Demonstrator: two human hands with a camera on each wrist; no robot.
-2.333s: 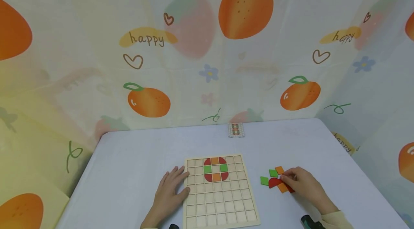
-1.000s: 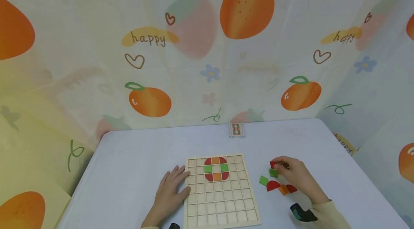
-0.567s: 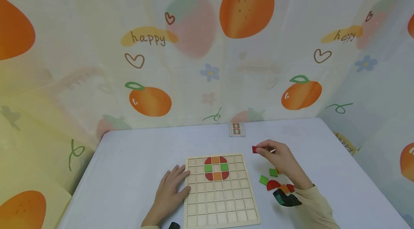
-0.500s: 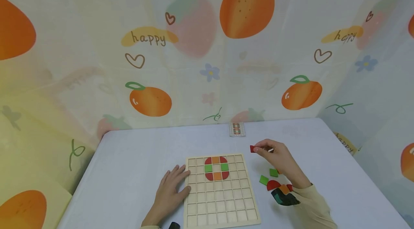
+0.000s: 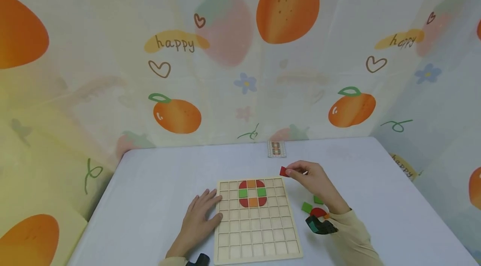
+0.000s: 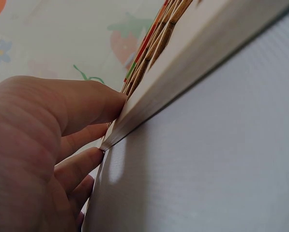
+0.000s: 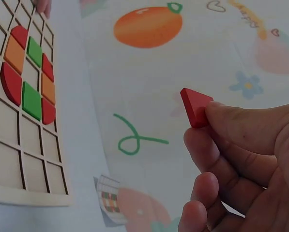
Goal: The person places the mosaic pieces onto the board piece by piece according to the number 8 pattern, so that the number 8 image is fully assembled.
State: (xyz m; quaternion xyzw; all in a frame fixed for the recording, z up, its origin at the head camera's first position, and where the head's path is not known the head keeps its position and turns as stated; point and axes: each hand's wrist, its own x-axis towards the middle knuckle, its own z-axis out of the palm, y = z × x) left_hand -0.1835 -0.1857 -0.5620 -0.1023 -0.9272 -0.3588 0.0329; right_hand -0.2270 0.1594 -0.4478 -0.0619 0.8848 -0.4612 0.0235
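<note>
Head view: the right hand (image 5: 310, 176), in a cream sleeve (image 5: 355, 232), pinches a small flat red piece (image 5: 283, 171) between thumb and fingers, near the far right corner of a pale wooden grid board (image 5: 234, 226). The left hand (image 5: 199, 220) touches the board's left edge, its fingers extended and slightly spread, the thumb apart from them. Toward the board's far side, four red rounded-corner pieces (image 5: 243, 202), two orange square pieces (image 5: 253, 202) and two green square pieces (image 5: 261, 192) form a ring around one bare cell. Right of the board lie loose green pieces (image 5: 306, 207), a loose red curved piece (image 5: 318, 212) and a partly hidden bit of orange, beside the black wrist device (image 5: 320, 225). A printed card (image 5: 277, 149) lies on the far part of the white table (image 5: 150, 199), before a fruit-print backdrop (image 5: 221, 103).

Left wrist view: the thumb rests against the board's rim, with a fingertip at its edge farther along.

Right wrist view: thumb and index finger pinch the red piece, clear of the board; the other fingers are bent.
</note>
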